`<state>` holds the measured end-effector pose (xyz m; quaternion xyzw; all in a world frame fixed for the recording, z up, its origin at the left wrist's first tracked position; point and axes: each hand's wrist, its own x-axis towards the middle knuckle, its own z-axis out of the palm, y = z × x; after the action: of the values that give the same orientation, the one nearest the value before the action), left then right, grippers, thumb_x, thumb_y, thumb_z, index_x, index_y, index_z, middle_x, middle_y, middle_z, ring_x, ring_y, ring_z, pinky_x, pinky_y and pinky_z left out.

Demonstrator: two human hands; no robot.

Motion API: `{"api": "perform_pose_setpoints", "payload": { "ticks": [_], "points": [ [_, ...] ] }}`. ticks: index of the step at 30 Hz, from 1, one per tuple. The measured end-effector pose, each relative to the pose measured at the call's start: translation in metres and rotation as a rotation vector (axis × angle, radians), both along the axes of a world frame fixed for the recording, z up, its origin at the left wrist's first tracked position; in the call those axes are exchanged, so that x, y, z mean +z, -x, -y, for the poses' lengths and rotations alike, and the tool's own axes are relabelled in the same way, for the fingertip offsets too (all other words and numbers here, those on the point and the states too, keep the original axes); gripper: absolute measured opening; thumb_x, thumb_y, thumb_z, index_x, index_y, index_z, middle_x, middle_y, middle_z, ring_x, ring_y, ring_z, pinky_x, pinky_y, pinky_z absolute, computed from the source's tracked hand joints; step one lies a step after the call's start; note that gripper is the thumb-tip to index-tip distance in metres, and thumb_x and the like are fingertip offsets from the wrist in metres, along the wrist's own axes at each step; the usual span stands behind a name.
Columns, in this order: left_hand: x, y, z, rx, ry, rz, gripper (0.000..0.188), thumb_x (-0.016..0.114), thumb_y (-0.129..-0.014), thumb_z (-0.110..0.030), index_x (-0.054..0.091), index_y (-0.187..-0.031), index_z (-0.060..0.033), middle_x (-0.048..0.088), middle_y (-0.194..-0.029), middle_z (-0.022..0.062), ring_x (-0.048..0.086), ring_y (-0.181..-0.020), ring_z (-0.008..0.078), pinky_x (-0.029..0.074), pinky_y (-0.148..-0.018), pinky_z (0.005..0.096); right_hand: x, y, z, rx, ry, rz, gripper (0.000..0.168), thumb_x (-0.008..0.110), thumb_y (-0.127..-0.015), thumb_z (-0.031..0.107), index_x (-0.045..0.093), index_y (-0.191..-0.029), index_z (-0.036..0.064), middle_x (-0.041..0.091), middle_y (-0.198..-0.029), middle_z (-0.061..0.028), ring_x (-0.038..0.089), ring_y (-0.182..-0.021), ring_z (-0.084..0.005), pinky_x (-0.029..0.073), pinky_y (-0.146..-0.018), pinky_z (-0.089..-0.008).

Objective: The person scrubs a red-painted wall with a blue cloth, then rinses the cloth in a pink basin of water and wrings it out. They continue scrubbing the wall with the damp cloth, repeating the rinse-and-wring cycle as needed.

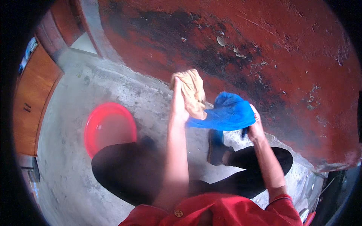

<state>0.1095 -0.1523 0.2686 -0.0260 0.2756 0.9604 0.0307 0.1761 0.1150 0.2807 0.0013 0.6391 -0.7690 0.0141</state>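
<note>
My left hand (180, 106) is raised in front of me and holds a crumpled tan cloth (191, 90) against its palm. To its right, my right hand (256, 124) grips the end of a blue cloth (230, 113), which stretches across towards the left hand and meets the lower edge of the tan cloth. Parts of the left fingers are hidden by the tan cloth. A red plastic basin (88, 131) stands on the floor beside my knee, at the left.
A worn red wall (297, 70) with dark, peeling patches rises ahead and to the right. Grey concrete floor (70, 175) lies below, with a wooden cabinet (36, 101) at the far left. My bent legs in dark trousers and a dark shoe (217, 152) are beneath my arms.
</note>
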Motion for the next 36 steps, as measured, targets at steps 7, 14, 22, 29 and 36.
{"api": "perform_pose_setpoints", "payload": {
  "ticks": [7, 14, 22, 29, 36],
  "points": [
    [-0.015, -0.014, 0.035, -0.034, 0.109, 0.092, 0.063, 0.036, -0.098, -0.059, 0.045, -0.138, -0.0118, 0.050, -0.136, 0.0063, 0.049, -0.126, 0.0190, 0.038, -0.107, 0.0361, -0.005, 0.031, 0.085, 0.072, 0.628, -0.151, 0.036, 0.047, -0.100, 0.026, 0.049, -0.129, 0.004, 0.057, -0.129, -0.0107, 0.056, -0.115, -0.0230, 0.046, -0.101, -0.0403],
    [0.003, -0.023, 0.030, -0.022, 0.327, -0.277, 0.079, 0.033, -0.095, -0.066, 0.033, -0.146, -0.0051, 0.042, -0.145, 0.0124, 0.036, -0.136, 0.0219, 0.028, -0.114, 0.0383, 0.020, 0.042, 0.124, 0.099, 0.540, -0.097, 0.030, 0.050, -0.099, 0.022, 0.052, -0.122, 0.004, 0.061, -0.119, -0.0081, 0.060, -0.104, -0.0187, 0.050, -0.095, -0.0364],
    [-0.026, -0.016, 0.014, -0.011, 0.182, -0.150, 0.022, 0.063, -0.091, -0.025, 0.055, -0.106, -0.0107, 0.053, -0.106, -0.0028, 0.051, -0.098, 0.0076, 0.042, -0.089, 0.0287, 0.011, 0.088, 0.075, 0.128, -0.109, -0.013, 0.029, 0.067, -0.090, 0.015, 0.061, -0.115, 0.002, 0.063, -0.114, -0.0091, 0.061, -0.100, -0.0176, 0.053, -0.086, -0.0326],
    [0.000, -0.022, 0.023, -0.070, 0.020, -0.210, 0.010, 0.065, -0.090, -0.019, 0.064, -0.091, -0.0091, 0.059, -0.092, -0.0045, 0.054, -0.090, 0.0051, 0.043, -0.081, 0.0228, -0.020, 0.035, 0.057, 0.205, 0.619, 0.199, 0.057, 0.060, -0.090, 0.010, 0.038, -0.143, 0.007, 0.053, -0.135, -0.0155, 0.059, -0.114, -0.0266, 0.050, -0.093, -0.0416],
    [0.001, -0.027, -0.003, -0.139, 0.114, -0.242, 0.014, 0.063, -0.092, -0.016, 0.065, -0.099, -0.0047, 0.063, -0.099, -0.0004, 0.059, -0.092, 0.0076, 0.048, -0.083, 0.0256, 0.012, 0.001, 0.109, 0.243, 0.563, 0.245, 0.088, 0.039, -0.084, 0.078, 0.024, -0.151, 0.023, 0.032, -0.153, -0.0096, 0.041, -0.132, -0.0361, 0.037, -0.100, -0.0619]
  ]
}}
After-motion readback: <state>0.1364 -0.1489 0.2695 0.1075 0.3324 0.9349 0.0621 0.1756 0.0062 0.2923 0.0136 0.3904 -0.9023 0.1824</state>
